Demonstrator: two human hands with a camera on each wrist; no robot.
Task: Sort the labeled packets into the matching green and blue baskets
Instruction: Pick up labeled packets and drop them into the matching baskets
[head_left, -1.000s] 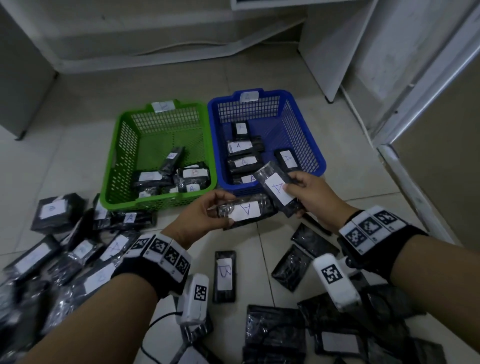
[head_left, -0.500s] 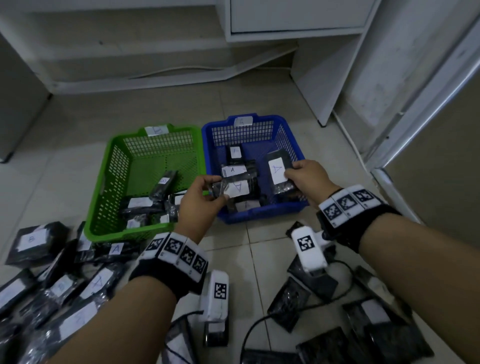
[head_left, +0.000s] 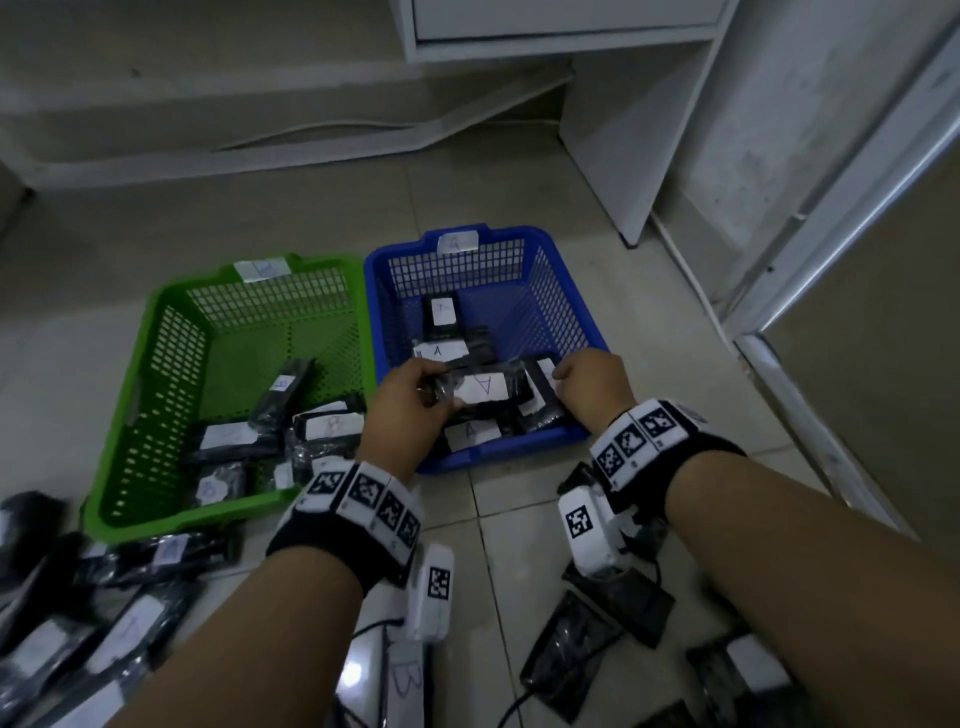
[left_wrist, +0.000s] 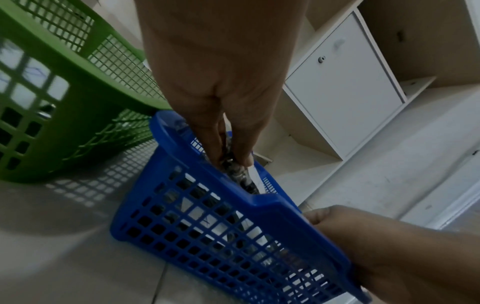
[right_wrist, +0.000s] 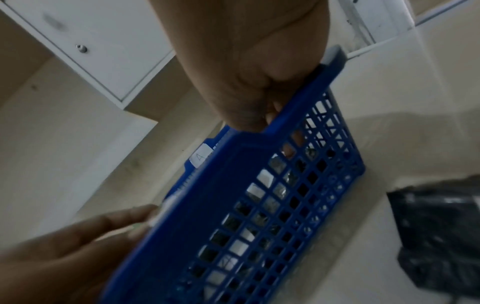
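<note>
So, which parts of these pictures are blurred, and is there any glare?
Head view: sharp at the blue basket, smeared packets at lower left, glare on the floor. Left wrist view: dim, basket mesh fairly clear. Right wrist view: motion blur throughout, left hand soft.

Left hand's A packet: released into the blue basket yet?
Not yet. The left hand grips the A packet over the blue basket.

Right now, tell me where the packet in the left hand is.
In the head view, the A-labeled packet hangs over the near end of the blue basket, pinched by the left hand, with the right hand beside it.
</note>
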